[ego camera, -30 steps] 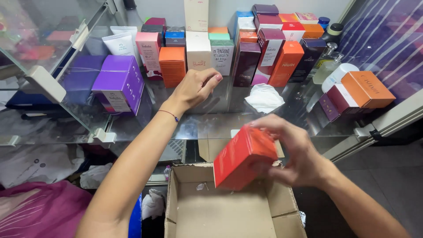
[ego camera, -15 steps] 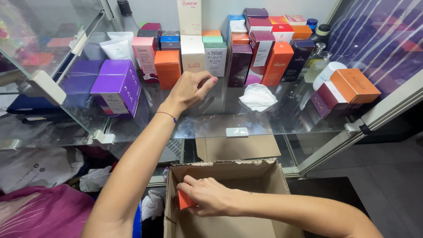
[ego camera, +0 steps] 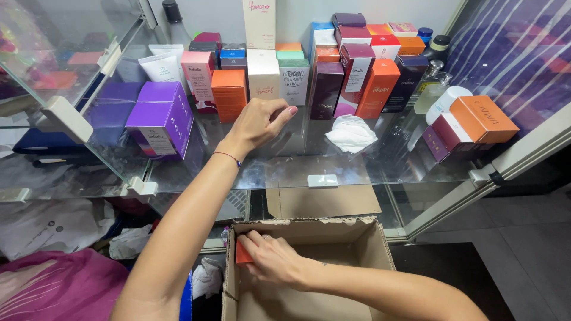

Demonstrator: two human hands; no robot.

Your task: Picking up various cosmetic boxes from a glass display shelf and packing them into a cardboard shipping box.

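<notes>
Right hand [ego camera: 275, 261] down inside the open cardboard box [ego camera: 369, 238], fingers [ego camera: 253, 244] clamped over a red-orange carton [ego camera: 242, 254], pressing it into the box's near-left corner, probably to sit it flush against the wall and leave floor space free. Only a small corner of that carton visible; the rest hidden under the palm.

Left hand [ego camera: 259, 122] stretched out over the glass shelf [ego camera: 285, 169], fingers loosely curled and holding nothing, tips hovering just before the white carton [ego camera: 263, 74] and beside the orange carton [ego camera: 229, 88], not clearly touching either. Thin red cord at the wrist.

Rest of the shelf packed with upright cartons in rows, faces forward as on display: a purple box [ego camera: 160, 116] at left, a dark maroon carton [ego camera: 326, 89] and a taller orange one [ego camera: 377, 88] at centre, a crumpled white tissue [ego camera: 352, 132] lying in front of them. Cardboard box set directly below the shelf edge, within short reach of both arms.
</notes>
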